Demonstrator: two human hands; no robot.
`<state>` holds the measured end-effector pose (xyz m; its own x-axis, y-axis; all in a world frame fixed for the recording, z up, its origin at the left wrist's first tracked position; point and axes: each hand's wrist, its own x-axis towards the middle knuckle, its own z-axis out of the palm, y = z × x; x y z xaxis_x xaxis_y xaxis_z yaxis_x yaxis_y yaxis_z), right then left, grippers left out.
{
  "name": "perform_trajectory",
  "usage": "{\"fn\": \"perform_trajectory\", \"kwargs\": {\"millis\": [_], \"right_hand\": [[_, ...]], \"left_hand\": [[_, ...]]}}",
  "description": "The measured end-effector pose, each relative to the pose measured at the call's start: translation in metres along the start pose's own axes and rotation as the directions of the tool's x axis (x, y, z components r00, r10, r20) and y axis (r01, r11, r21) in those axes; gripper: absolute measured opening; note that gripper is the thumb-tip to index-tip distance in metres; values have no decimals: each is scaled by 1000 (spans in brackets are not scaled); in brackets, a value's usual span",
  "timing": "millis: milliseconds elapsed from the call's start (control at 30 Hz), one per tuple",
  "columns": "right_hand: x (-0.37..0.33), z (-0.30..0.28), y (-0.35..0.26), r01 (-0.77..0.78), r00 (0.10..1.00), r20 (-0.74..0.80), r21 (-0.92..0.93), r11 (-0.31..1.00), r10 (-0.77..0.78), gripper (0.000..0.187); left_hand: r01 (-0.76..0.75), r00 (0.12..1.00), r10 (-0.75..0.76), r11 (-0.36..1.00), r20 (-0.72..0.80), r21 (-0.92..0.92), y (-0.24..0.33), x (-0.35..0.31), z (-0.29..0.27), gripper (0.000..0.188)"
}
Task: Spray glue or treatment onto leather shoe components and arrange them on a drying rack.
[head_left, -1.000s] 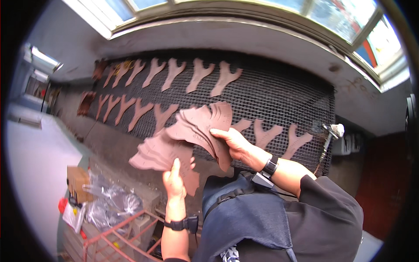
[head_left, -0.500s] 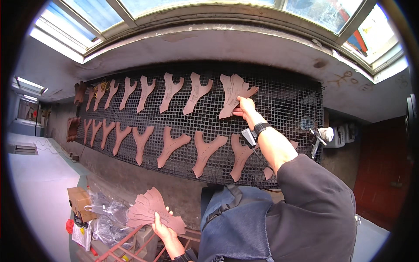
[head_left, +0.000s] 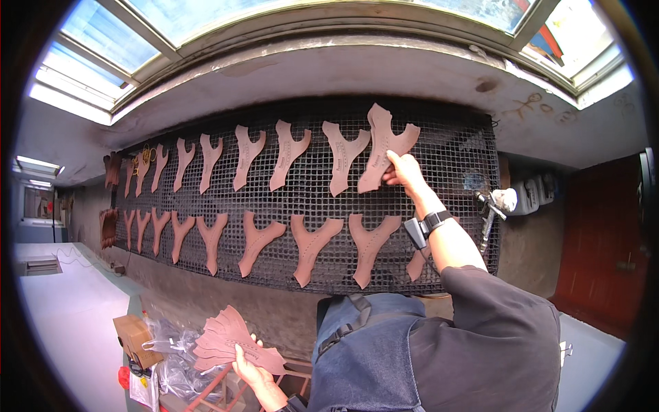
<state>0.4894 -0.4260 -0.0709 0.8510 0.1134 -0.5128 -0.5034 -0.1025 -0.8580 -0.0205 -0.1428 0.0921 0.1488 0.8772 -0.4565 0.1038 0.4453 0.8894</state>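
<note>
From my remote post I have a brown Y-shaped piece (head_left: 379, 145) pinched in the right hand (head_left: 410, 174) and a fanned stack (head_left: 226, 340) clasped in the left hand (head_left: 254, 373), the piece's long axis leaning slightly right over the black mesh tabletop (head_left: 449, 147), its fork toward the window (head_left: 329, 14).

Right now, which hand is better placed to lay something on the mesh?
Probably the right hand: it's over the mesh, gripping brown Y-shaped material. The left hand holds a fanned stack away from the mesh.
</note>
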Motion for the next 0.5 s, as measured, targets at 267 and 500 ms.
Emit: {"fn": "perform_trajectory", "kwargs": {"millis": [267, 500], "right_hand": [[10, -33, 9, -91, 984, -180, -447, 890, 10, 37], [-16, -86, 1, 248, 961, -101, -101, 963, -258, 37]], "left_hand": [[16, 997, -21, 998, 69, 59, 7, 6, 24, 46], [-32, 995, 25, 997, 101, 74, 10, 3, 33, 45]]}}
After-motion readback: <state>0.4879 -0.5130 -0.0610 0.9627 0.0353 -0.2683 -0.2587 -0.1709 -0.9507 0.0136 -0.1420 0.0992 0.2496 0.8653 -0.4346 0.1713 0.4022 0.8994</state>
